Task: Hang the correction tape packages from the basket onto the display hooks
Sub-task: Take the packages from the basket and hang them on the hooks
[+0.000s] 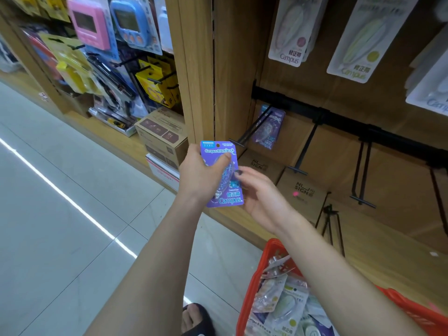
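A purple correction tape package [224,187] is upright in front of the shelf, its hang hole at the top. My left hand [202,175] grips it from the left, thumb across the front. My right hand [259,192] touches its right edge and supports it from behind, fingers curled around it. Just beyond, a black display hook [254,126] carries one matching purple package [268,128]. The red basket [257,272] sits at the bottom right under my right forearm, filled with several correction tape packages [281,301].
Other black hooks [306,146] along the rail [339,117] stand bare. White Campus packages [294,30] hang above. Brown boxes [301,190] sit on the wooden shelf below. A wooden divider [203,69] separates a left bay of timers and boxes. My sandaled foot [196,318] is on the tiled floor.
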`<state>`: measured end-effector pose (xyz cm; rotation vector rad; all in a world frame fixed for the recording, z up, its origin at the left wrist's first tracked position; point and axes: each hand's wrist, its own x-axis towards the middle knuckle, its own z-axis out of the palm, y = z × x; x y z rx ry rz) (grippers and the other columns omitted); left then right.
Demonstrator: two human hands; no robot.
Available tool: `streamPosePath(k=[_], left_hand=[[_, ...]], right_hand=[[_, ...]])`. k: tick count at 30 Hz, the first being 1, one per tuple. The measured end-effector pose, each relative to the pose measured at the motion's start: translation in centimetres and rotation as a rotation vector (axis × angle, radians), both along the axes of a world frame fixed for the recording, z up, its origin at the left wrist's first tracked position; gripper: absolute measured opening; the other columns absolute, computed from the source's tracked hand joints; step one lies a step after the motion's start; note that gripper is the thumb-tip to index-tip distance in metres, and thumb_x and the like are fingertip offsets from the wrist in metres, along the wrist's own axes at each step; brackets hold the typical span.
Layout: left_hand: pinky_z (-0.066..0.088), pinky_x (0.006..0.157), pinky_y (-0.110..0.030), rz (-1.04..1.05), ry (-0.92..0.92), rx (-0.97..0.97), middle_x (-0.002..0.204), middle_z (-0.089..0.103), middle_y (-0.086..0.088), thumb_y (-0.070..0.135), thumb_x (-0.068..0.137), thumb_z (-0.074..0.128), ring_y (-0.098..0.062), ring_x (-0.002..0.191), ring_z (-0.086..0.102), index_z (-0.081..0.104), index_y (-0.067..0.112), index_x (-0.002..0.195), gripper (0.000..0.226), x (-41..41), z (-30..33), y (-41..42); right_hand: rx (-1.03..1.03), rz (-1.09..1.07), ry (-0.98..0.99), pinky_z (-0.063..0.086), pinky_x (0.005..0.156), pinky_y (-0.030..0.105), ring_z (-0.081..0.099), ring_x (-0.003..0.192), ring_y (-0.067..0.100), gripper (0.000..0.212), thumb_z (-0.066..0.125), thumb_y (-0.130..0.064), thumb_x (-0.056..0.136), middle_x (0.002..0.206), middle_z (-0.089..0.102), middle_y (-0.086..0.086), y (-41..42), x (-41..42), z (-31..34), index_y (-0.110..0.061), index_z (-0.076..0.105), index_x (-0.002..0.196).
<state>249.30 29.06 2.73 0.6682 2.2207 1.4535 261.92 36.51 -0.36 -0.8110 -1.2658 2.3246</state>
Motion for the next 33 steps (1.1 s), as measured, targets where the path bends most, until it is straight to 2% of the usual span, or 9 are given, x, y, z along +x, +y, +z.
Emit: streamPosePath(k=[3,7,11,16,19,22,26,29,33], left_hand=[[0.060,0.083,-0.037,-0.038,-0.026,0.009,0.108,0.069,0.005,0.039,0.094,0.075,-0.013,0.098,0.069,0.058,0.016,0.120,0.039,0.0,0.1,-0.1],[0.055,0.099,-0.051,0.010,-0.029,0.033,0.123,0.066,-0.001,0.042,0.098,0.068,-0.021,0.112,0.066,0.050,0.014,0.141,0.054,-0.4,0.6,0.0],[0.043,0.117,-0.046,0.080,0.026,0.160,0.158,0.044,-0.005,0.037,0.103,0.062,-0.020,0.143,0.046,0.032,0.026,0.159,0.065,-1.1,0.7,0.9],[0.042,0.118,-0.047,0.158,0.124,0.244,0.161,0.038,-0.001,0.035,0.105,0.059,-0.018,0.147,0.040,0.030,0.027,0.159,0.062,-1.1,0.6,2.5],[0.037,0.121,-0.038,0.216,0.186,0.274,0.163,0.035,0.000,0.032,0.106,0.058,-0.014,0.149,0.036,0.029,0.023,0.161,0.063,-0.9,0.3,3.5],[0.033,0.109,-0.020,0.259,0.242,0.275,0.160,0.037,-0.002,0.027,0.107,0.056,-0.014,0.145,0.038,0.031,0.020,0.161,0.060,-0.7,-0.3,4.6],[0.027,0.097,-0.015,0.338,0.280,0.257,0.151,0.040,-0.007,0.024,0.105,0.059,-0.022,0.135,0.044,0.034,0.017,0.158,0.059,-1.0,-0.7,6.2],[0.033,0.087,-0.024,0.412,0.324,0.187,0.145,0.043,-0.007,0.029,0.105,0.058,-0.028,0.127,0.047,0.036,0.021,0.156,0.056,-1.4,-0.8,7.3],[0.048,0.076,-0.037,0.455,0.410,0.092,0.142,0.044,-0.007,0.035,0.107,0.054,-0.028,0.123,0.049,0.035,0.023,0.156,0.054,-1.8,-1.4,7.7]], right_hand=[[0.115,0.041,-0.050,0.060,0.081,0.032,0.075,0.092,0.018,0.024,0.061,-0.006,0.101,0.106,0.077,0.008,0.4,0.5,0.4,-0.007,0.065,0.124],[0.209,0.015,-0.176,0.058,0.068,0.026,0.075,0.081,0.012,0.019,0.065,-0.006,0.099,0.097,0.079,0.000,0.6,0.9,-0.2,-0.010,0.061,0.118],[0.308,-0.160,-0.221,0.057,0.071,0.033,0.077,0.090,0.019,0.016,0.064,-0.001,0.099,0.108,0.080,0.005,1.7,1.0,-1.6,-0.011,0.057,0.110],[0.396,-0.187,-0.263,0.061,0.090,0.051,0.077,0.100,0.023,0.017,0.065,-0.006,0.100,0.108,0.080,0.000,2.5,0.1,-2.3,-0.010,0.056,0.113],[0.411,-0.219,-0.292,0.061,0.091,0.051,0.077,0.098,0.020,0.016,0.066,-0.008,0.100,0.107,0.080,-0.002,2.7,-0.9,-2.8,-0.011,0.056,0.112],[0.435,-0.278,-0.321,0.062,0.086,0.045,0.077,0.094,0.018,0.016,0.066,-0.009,0.099,0.105,0.079,-0.001,3.2,-1.7,-3.6,-0.012,0.056,0.111],[0.456,-0.381,-0.343,0.054,0.071,0.031,0.075,0.089,0.019,0.012,0.065,-0.011,0.099,0.102,0.078,0.002,4.8,-3.0,-4.7,-0.020,0.057,0.104],[0.479,-0.487,-0.381,0.051,0.073,0.031,0.071,0.086,0.016,0.012,0.064,-0.017,0.100,0.097,0.075,-0.001,6.6,-4.2,-5.7,-0.027,0.057,0.102],[0.537,-0.646,-0.419,0.042,0.074,0.026,0.061,0.084,0.013,0.013,0.063,-0.016,0.101,0.103,0.066,0.001,9.3,-5.7,-6.8,-0.018,0.060,0.114]])
